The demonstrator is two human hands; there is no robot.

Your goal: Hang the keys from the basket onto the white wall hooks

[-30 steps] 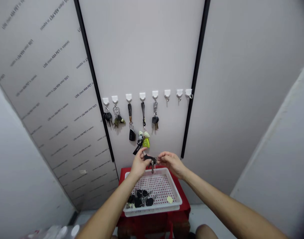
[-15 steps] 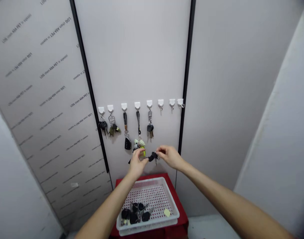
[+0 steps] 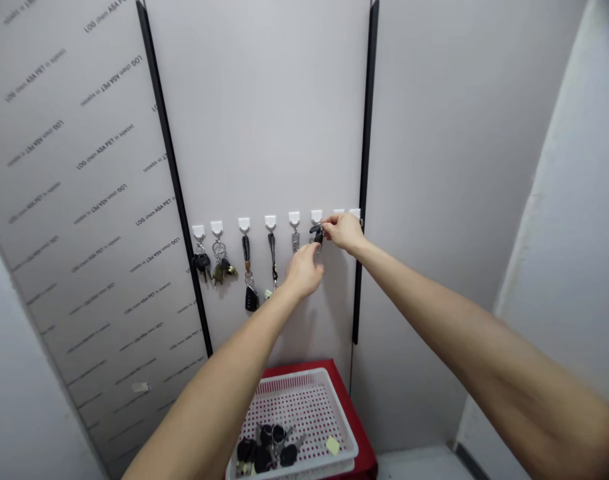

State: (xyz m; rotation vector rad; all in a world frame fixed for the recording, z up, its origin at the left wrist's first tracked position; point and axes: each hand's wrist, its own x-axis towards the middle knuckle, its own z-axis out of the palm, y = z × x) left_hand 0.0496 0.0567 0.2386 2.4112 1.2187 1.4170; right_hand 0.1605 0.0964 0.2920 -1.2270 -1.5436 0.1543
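Observation:
A row of white wall hooks (image 3: 244,223) runs across the pale panel. My right hand (image 3: 343,232) pinches the ring of a black key bunch (image 3: 317,235) right under the sixth hook (image 3: 316,216). Just below, my left hand (image 3: 304,272) has its fingers closed on the hanging end of the same bunch. Key sets (image 3: 248,293) hang from the hooks to the left; my left hand hides part of the fifth set (image 3: 295,241).
A white perforated basket (image 3: 334,408) with several black keys (image 3: 269,448) and a small yellow tag (image 3: 332,445) sits on a red stand (image 3: 366,457) below. Black vertical strips (image 3: 363,167) border the panel. Two hooks at the right end sit behind my right hand.
Both hands rose from just above the basket up to the hook row, carrying the black key bunch to the sixth hook. The view tilted upward.

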